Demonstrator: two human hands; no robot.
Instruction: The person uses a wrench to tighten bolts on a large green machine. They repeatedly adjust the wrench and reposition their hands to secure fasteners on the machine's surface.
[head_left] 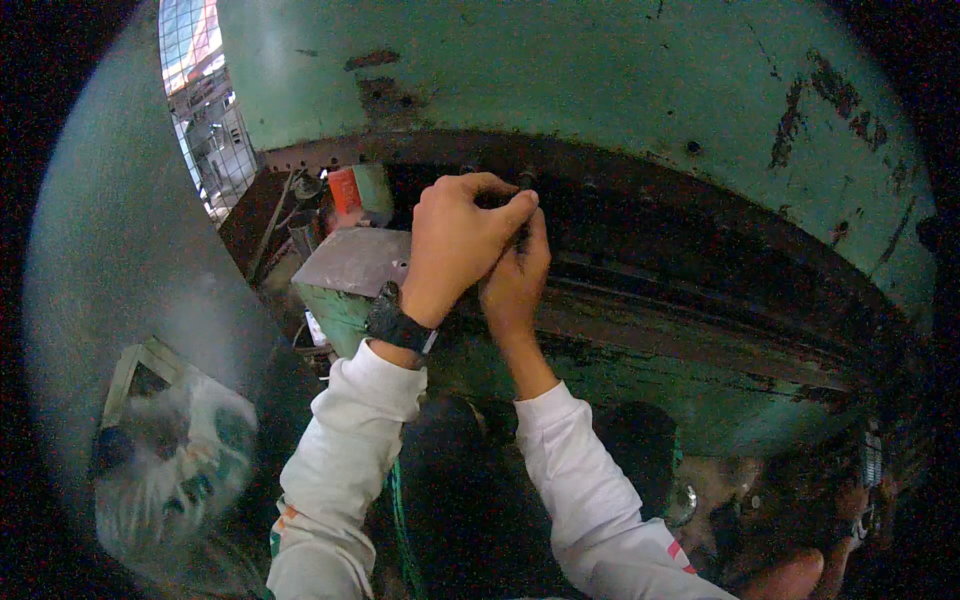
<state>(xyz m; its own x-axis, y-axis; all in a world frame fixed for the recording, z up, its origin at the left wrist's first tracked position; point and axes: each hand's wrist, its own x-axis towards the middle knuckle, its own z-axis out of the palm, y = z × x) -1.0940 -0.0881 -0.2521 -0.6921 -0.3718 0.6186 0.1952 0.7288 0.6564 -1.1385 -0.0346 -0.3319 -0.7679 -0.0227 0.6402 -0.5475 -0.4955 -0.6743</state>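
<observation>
Both my hands reach up to the dark, greasy rim under a big worn green machine housing. My left hand, with a black wristwatch on its wrist, is curled with fingers pinched at a small part near the rim's row of bolts. My right hand sits just behind and below it, fingers pressed up against the same spot. Whatever small thing they pinch is hidden by the fingers. Both sleeves are white.
A grey metal block on a green base sits left of my hands, with an orange and green box behind it. A bright window grille is at the upper left. A white crumpled bag lies at the lower left.
</observation>
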